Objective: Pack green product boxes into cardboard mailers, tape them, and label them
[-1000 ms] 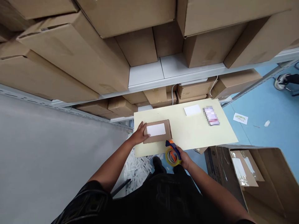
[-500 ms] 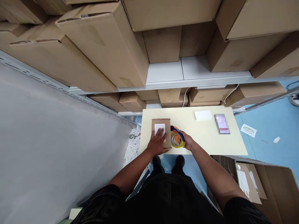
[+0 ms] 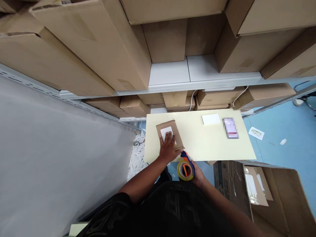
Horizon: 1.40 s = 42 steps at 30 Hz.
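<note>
A small brown cardboard parcel with a white label lies on the pale yellow table, near its left front corner. My left hand rests flat on top of the parcel, fingers stretched over the label. My right hand grips a tape dispenser with a yellow tape roll and an orange and blue body. The dispenser is at the table's front edge, just below the parcel's near end.
A white card and a small pink-white packet lie at the table's far right. Large cardboard boxes fill the shelves behind. An open carton stands on the blue floor at right. White paper strips litter the floor at left.
The parcel was turned lengthwise under my left hand. My right hand pulled the tape dispenser from beside the parcel back toward me, past the table's front edge.
</note>
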Available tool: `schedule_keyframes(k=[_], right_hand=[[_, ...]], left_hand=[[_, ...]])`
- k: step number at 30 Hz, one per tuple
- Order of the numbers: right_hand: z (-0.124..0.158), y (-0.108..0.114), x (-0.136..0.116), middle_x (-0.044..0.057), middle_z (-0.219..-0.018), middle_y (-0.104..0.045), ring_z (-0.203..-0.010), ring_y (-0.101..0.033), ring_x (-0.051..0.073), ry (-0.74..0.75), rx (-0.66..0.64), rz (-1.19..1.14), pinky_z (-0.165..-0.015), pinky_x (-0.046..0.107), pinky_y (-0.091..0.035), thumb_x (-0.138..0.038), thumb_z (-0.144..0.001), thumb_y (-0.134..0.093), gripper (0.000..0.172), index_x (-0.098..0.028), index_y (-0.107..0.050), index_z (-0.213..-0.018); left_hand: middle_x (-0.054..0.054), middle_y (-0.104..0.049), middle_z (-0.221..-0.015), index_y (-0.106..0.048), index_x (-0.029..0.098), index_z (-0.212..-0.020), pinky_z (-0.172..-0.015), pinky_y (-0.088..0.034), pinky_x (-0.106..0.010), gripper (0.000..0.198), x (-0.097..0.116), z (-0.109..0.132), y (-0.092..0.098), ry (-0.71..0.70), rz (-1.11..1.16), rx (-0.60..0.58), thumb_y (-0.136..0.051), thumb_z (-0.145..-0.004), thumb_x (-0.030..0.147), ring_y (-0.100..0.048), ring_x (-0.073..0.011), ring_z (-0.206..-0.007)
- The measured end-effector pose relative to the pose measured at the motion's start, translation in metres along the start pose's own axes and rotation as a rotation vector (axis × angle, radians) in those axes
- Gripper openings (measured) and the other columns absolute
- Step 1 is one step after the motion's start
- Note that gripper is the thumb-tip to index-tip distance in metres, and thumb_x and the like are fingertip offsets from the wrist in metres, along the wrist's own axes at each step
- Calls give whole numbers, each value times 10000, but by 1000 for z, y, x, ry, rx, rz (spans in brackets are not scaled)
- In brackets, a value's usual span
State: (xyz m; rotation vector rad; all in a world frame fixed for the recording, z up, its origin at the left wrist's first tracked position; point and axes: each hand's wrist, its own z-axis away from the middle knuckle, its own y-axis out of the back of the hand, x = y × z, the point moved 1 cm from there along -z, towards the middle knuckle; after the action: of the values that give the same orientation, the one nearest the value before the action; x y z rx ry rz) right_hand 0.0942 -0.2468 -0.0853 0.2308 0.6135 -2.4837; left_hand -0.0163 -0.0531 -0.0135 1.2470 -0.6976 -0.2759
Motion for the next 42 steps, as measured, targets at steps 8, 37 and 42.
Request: schedule_keyframes(k=[8,37,42], right_hand=[[-25,-13,-111,103,-941,-801,-933,-759,272,-86,-6,-13,-906,417,-599,-516,-983,-509,418,-169,-723,-1076],[-45,-47,-133,89,-856,-788,-755,-745,244,-36,39,35,-766,410,-630,-514,-966,-562,396,-154,-708,-1047],[-58,-60,-162,97,-912,-796,-752,-744,234,33,70,199,-708,373,-637,-542,-926,-645,411,-159,-716,-1060]], left_hand=[[-167,-239,-1700,-370,240,-1600,-1225,-189,-603,1034,-17,10,26,-192,-105,-263,-700,-766,755,-225,-444,-1536],[-157,-188,-1717,-374,283,-1605,-1238,-188,-593,1001,-36,21,18,-364,-204,-204,-690,-785,764,-196,-411,-1564],[-162,-165,-1720,-339,268,-1622,-1256,-19,-633,974,-57,4,13,-397,-257,-93,-622,-835,769,-92,-391,-1592]])
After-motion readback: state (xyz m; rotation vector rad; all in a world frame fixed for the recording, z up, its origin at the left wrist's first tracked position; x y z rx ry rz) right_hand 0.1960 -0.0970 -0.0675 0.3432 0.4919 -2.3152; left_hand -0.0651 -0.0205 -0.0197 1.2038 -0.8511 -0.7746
